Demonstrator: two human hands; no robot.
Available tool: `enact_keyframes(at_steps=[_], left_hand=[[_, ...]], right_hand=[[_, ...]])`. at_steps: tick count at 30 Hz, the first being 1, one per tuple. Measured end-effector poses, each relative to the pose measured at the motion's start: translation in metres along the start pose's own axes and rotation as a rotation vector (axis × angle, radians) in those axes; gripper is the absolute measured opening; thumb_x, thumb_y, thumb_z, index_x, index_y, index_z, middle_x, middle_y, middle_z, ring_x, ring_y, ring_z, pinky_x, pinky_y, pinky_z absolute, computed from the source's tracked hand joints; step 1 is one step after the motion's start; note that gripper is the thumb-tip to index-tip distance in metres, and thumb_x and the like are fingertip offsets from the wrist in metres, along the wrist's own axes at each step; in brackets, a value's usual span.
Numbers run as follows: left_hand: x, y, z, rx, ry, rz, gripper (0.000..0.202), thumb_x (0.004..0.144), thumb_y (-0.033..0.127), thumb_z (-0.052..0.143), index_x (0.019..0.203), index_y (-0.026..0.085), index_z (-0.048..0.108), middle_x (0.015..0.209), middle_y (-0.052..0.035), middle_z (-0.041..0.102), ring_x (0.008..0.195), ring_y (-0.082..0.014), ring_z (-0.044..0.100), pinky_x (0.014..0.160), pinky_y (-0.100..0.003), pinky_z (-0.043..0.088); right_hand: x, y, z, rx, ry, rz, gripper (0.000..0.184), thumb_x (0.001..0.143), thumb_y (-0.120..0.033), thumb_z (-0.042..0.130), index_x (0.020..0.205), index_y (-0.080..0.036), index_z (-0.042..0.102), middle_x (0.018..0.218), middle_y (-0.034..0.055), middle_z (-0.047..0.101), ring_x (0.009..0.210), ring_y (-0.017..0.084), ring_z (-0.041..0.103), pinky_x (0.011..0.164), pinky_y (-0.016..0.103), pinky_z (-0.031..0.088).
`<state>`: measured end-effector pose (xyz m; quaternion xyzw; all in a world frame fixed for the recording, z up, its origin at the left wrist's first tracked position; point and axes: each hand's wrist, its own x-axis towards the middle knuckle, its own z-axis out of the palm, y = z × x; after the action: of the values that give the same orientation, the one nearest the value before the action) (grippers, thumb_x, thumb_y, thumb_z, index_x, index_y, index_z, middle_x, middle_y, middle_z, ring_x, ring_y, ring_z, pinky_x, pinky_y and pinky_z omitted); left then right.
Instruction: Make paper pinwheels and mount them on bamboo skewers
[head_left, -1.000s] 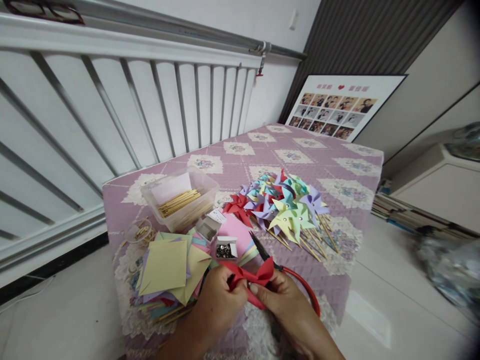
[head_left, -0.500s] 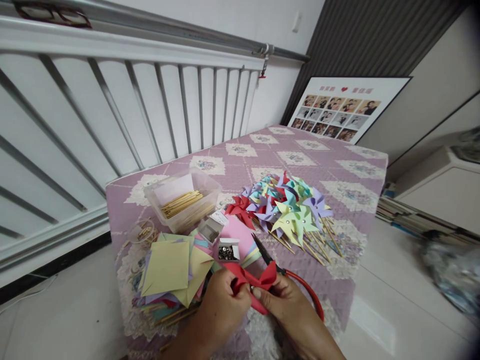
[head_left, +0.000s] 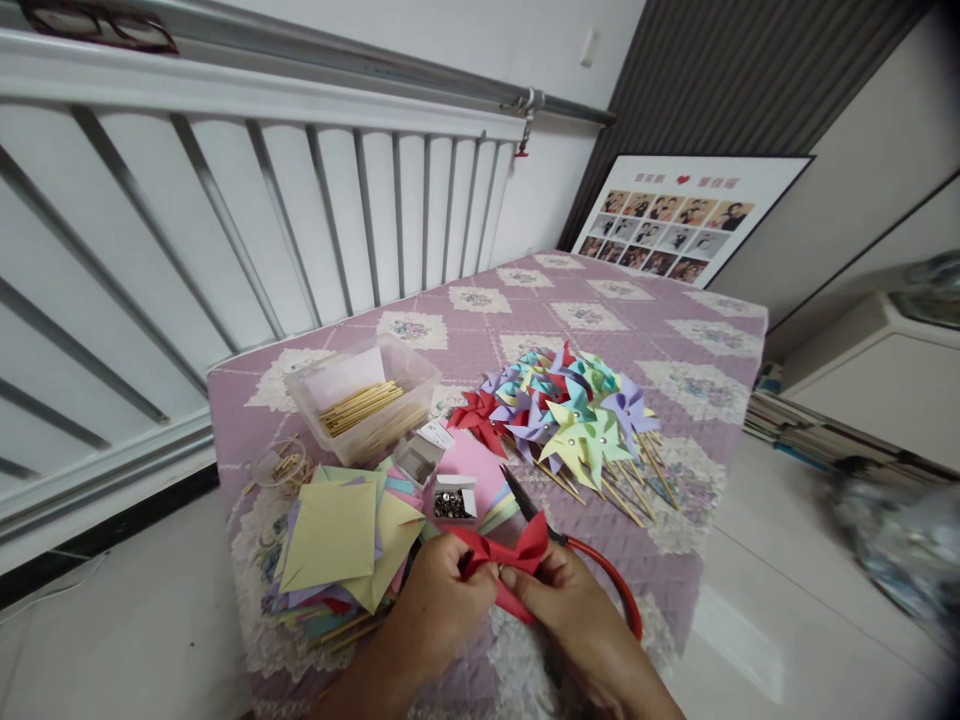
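A red paper pinwheel [head_left: 517, 558], its corners folded inward, is held between both hands near the table's front. My left hand [head_left: 448, 590] pinches its left side, and my right hand [head_left: 559, 590] grips the right side with the thumb at the centre. A small shiny piece shows by the thumbs, mostly hidden. Just beyond the hands stands an open small box of metal pins [head_left: 454, 503]. Scissors with red handles [head_left: 611, 570] lie beside and partly behind my right hand. Left of my left hand is a stack of coloured paper squares [head_left: 330, 535].
Finished pinwheels on sticks [head_left: 570, 410] are heaped at centre right. A clear plastic box [head_left: 300, 385] holds wooden sticks, with a small round container [head_left: 283, 465] nearby. A radiator [head_left: 300, 210] runs along the left. A photo board [head_left: 690, 220] leans at the back.
Both hands stay on the red pinwheel, with only slight finger movement at its centre. The whole view has shifted a little.
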<state>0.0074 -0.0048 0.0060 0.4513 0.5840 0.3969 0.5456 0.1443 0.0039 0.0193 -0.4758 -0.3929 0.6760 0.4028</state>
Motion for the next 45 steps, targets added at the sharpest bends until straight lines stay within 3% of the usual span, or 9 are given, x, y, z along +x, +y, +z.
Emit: enact_keyframes(at_steps=[7,15,23,29,37,45], left_hand=[[0.002,-0.005,-0.003,-0.065,-0.092,-0.025,0.011,0.071,0.017,0.054,0.072,0.015,0.065,0.059,0.0028,0.050,0.059,-0.0124,0.044,0.057,-0.024,0.036],[0.004,-0.010,-0.004,-0.089,-0.161,0.016,0.021,0.073,0.019,0.051,0.080,0.016,0.070,0.065,0.0016,0.057,0.064,-0.0125,0.047,0.060,-0.023,0.036],[0.003,-0.007,-0.003,-0.109,-0.146,0.021,0.017,0.074,0.020,0.055,0.081,0.017,0.070,0.068,0.0011,0.060,0.064,-0.0128,0.050,0.067,-0.025,0.041],[0.001,-0.004,-0.004,-0.091,-0.102,0.035,0.010,0.072,0.021,0.058,0.073,0.019,0.067,0.062,0.0020,0.059,0.065,-0.0146,0.054,0.069,-0.027,0.045],[0.001,0.001,-0.004,-0.077,-0.144,0.040,0.011,0.071,0.023,0.057,0.073,0.018,0.066,0.065,0.0007,0.060,0.071,-0.0163,0.056,0.071,-0.027,0.045],[0.000,0.001,-0.006,-0.053,-0.058,0.027,0.009,0.068,0.023,0.061,0.071,0.017,0.067,0.064,0.0001,0.063,0.071,-0.0171,0.058,0.069,-0.027,0.045]], right_hand=[[0.004,0.006,-0.004,-0.029,-0.048,-0.003,0.031,0.062,-0.038,0.084,0.084,-0.018,0.075,0.079,0.0025,0.076,0.072,0.018,0.065,0.071,0.028,0.049],[0.001,0.001,-0.006,-0.023,-0.066,0.030,0.025,0.066,-0.032,0.082,0.084,-0.018,0.074,0.079,0.0010,0.076,0.072,0.015,0.065,0.073,0.026,0.048],[-0.002,-0.005,-0.001,-0.020,-0.061,0.028,0.025,0.066,-0.033,0.082,0.085,-0.018,0.075,0.082,0.0013,0.077,0.073,0.015,0.064,0.071,0.025,0.047],[-0.001,-0.003,-0.002,-0.052,-0.030,0.036,0.028,0.064,-0.037,0.083,0.081,-0.016,0.073,0.071,0.0001,0.073,0.063,0.014,0.061,0.064,0.026,0.046],[-0.003,-0.004,0.000,-0.011,0.006,0.057,0.025,0.064,-0.036,0.083,0.072,-0.016,0.071,0.063,-0.0027,0.069,0.056,0.010,0.054,0.058,0.023,0.041],[-0.002,0.000,-0.001,0.008,-0.005,0.028,0.032,0.062,-0.042,0.084,0.076,-0.017,0.071,0.068,-0.0007,0.070,0.064,0.013,0.057,0.066,0.025,0.043]])
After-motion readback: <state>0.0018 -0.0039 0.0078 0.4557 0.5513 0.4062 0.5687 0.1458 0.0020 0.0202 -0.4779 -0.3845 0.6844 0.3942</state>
